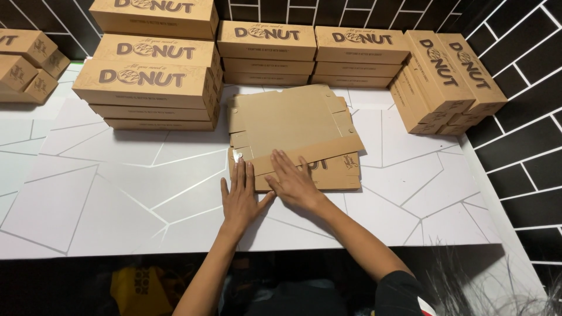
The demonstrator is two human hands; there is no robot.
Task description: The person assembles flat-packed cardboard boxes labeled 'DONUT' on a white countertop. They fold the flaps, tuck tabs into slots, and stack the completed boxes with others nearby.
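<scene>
White and smooth, the big tabletop [117,199] has thin silver lines that cross it like cracks. Behind it and on the right stands a wall of shiny black tiles [521,134].

Near the middle of the table lies a flat brown cardboard box sheet [293,126] that is not folded up yet. It lies on top of more flat sheets of the same kind. One long flap [316,153] at its near edge is bent over toward the person.

The left hand [241,199] lies flat with its fingers straight and close together. The fingertips touch the near left corner of the flat sheet, and the palm lies on the table. It is not holding anything.

The right hand [295,181] is just beside the left hand, and the two thumbs are close. Its fingers are spread out flat and press down on the bent flap. It pinches nothing.

Many closed brown cardboard boxes sit around the back of the table. A tall stack [155,70] is at the back left. Two lower stacks [313,52] are at the back in the middle. More boxes stand on their sides [448,79] at the right. A few small boxes [26,61] sit far off on the left edge.

Under the near edge of the table, something yellow [140,289] shows in the dark.
</scene>
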